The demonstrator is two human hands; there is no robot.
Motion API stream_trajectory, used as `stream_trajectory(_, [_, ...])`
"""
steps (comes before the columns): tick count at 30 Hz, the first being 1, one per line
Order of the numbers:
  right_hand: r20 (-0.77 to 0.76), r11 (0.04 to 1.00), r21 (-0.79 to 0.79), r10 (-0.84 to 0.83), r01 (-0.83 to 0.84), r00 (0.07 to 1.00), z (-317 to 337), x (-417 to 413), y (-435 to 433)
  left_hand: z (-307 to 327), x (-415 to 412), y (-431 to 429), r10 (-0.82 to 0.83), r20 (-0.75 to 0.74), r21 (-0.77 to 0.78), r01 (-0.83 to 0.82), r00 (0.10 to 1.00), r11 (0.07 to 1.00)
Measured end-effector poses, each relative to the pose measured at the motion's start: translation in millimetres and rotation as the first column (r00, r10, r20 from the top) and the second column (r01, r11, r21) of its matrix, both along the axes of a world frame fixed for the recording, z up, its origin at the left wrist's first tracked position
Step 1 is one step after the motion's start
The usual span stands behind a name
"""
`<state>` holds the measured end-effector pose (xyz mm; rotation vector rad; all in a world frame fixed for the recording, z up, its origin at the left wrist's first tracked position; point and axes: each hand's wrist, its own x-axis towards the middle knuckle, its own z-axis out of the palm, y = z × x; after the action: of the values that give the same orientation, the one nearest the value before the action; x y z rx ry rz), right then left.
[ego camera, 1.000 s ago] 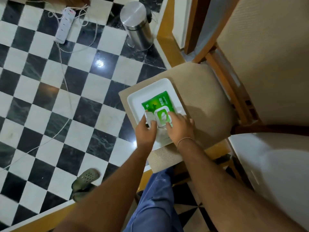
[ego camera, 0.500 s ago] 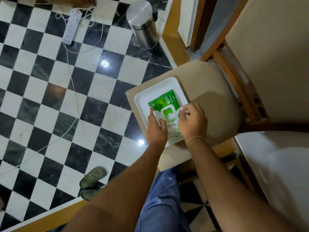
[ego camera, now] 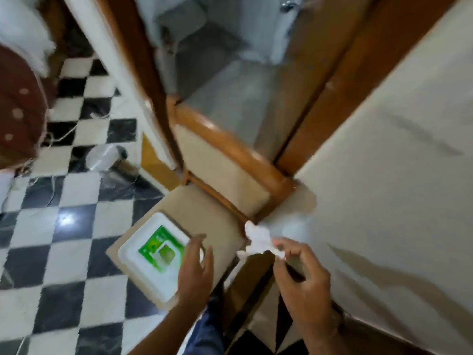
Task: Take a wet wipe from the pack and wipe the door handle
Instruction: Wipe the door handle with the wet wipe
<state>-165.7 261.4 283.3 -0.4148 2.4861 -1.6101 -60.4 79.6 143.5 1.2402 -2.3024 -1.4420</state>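
Note:
The green wet wipe pack point(ego camera: 160, 248) lies on a white tray point(ego camera: 143, 275) on a beige chair seat. My left hand point(ego camera: 195, 269) hovers open just right of the pack, fingers apart, holding nothing. My right hand point(ego camera: 299, 280) is raised to the right of the chair and pinches a crumpled white wet wipe point(ego camera: 258, 239) between thumb and fingers. No door handle shows clearly; a blurred metal fitting point(ego camera: 288, 5) sits at the top edge. The whole picture is motion-blurred.
The wooden chair point(ego camera: 230, 160) stands by a brown door frame point(ego camera: 340, 80) and a cream wall point(ego camera: 399, 155). A steel pedal bin point(ego camera: 107, 157) and loose cables lie on the black-and-white floor point(ego camera: 64, 239). A dark red cloth point(ego camera: 18, 114) hangs at left.
The view has swung upward toward the doorway. My right hand pulled a wipe out of the pack and lifted it to the right. My left hand let go of the pack.

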Motion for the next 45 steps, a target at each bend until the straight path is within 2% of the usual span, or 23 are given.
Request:
stream_trajectory(2, [0.024,0.993,0.014,-0.119,0.119,0.993,29.7,2.5,39.2,59.2,-18.1,42.9,-0.255,-0.187,0.017,0.263,0.949,0.965])
stream_trajectory(4, [0.009,0.971,0.007,-0.24,0.24,0.971,55.8,3.4,82.1,114.7,-39.7,89.2,-0.476,-0.398,-0.012,0.514,0.784,0.858])
stream_trajectory(5, [0.007,0.961,-0.005,-0.278,0.278,0.961,64.8,3.9,100.0,138.8,-51.3,109.7,-0.545,-0.46,-0.038,0.597,0.701,0.801])
stream_trajectory(8, [-0.001,0.906,-0.061,-0.42,0.419,0.908,103.2,8.9,157.8,209.2,-89.2,177.3,-0.707,-0.492,-0.071,0.786,0.508,0.614])
stream_trajectory(10, [-0.055,0.851,-0.101,-0.521,0.515,0.852,127.5,15.6,192.8,245.8,-108.6,218.8,-0.768,-0.49,-0.074,0.858,0.413,0.509])
stream_trajectory(13, [-0.105,0.741,-0.159,-0.669,0.652,0.736,163.0,30.7,243.8,280.9,-126.3,271.2,-0.816,-0.475,-0.028,0.921,0.331,0.389])
stream_trajectory(16, [-0.197,0.591,-0.207,-0.806,0.78,0.559,196.1,48.9,292.1,304.4,-134.4,308.9,-0.846,-0.501,-0.037,0.972,0.184,0.233])
stream_trajectory(17, [-0.192,0.557,-0.213,-0.83,0.803,0.524,203.8,50.9,303.3,309.1,-137.5,316.3,-0.847,-0.507,-0.05,0.975,0.16,0.215])
stream_trajectory(19, [-0.159,0.51,-0.223,-0.86,0.831,0.485,218.5,54.4,327.7,326.2,-143.6,335.1,-0.839,-0.53,-0.022,0.987,0.121,0.157])
stream_trajectory(21, [-0.134,0.478,-0.239,-0.878,0.845,0.459,233.2,62.0,356.2,348.5,-146.1,360.0,-0.803,-0.59,0.073,0.996,0.084,0.05])
stream_trajectory(23, [-0.096,0.498,-0.245,-0.866,0.832,0.49,246.9,68.0,382.8,371.5,-148.6,383.8,-0.782,-0.615,0.179,0.984,0.102,-0.012])
stream_trajectory(25, [-0.041,0.562,-0.232,-0.821,0.794,0.569,260.6,77.7,407.8,393.0,-147.1,409.2,-0.757,-0.638,0.265,0.963,0.14,-0.045])
stream_trajectory(28, [0.02,0.62,-0.187,-0.773,0.762,0.634,281.1,91.8,435.3,410.9,-138.4,445.1,-0.741,-0.625,0.404,0.914,0.246,-0.038])
stream_trajectory(30, [-0.005,0.594,-0.208,-0.795,0.777,0.606,292.9,98.8,451.9,413.7,-129.1,464.1,-0.728,-0.613,0.479,0.877,0.307,-0.034])
stream_trajectory(33, [-0.117,0.591,-0.193,-0.806,0.783,0.58,311.3,104.7,472.0,408.4,-115.6,484.3,-0.693,-0.634,0.594,0.79,0.344,-0.152])
stream_trajectory(36, [-0.186,0.628,-0.157,-0.777,0.762,0.602,325.3,103.6,480.8,400.0,-105.2,494.6,-0.728,-0.618,0.693,0.643,0.298,-0.325])
stream_trajectory(38, [-0.222,0.617,-0.125,-0.781,0.777,0.584,332.2,102.5,486.7,398.2,-95.0,502.7,-0.754,-0.603,0.728,0.565,0.26,-0.387])
stream_trajectory(39, [-0.238,0.606,-0.112,-0.786,0.787,0.571,334.4,102.2,489.9,397.8,-91.6,506.2,-0.752,-0.596,0.75,0.53,0.282,-0.395])
stream_trajectory(42, [-0.224,0.575,-0.142,-0.812,0.806,0.54,334.6,104.2,503.2,393.0,-94.0,513.6,-0.64,-0.624,0.775,0.459,0.449,-0.433])
stream_trajectory(45, [-0.212,0.525,-0.095,-0.841,0.846,0.498,329.6,102.6,511.9,393.8,-106.3,512.6,-0.552,-0.664,0.748,0.437,0.505,-0.5])
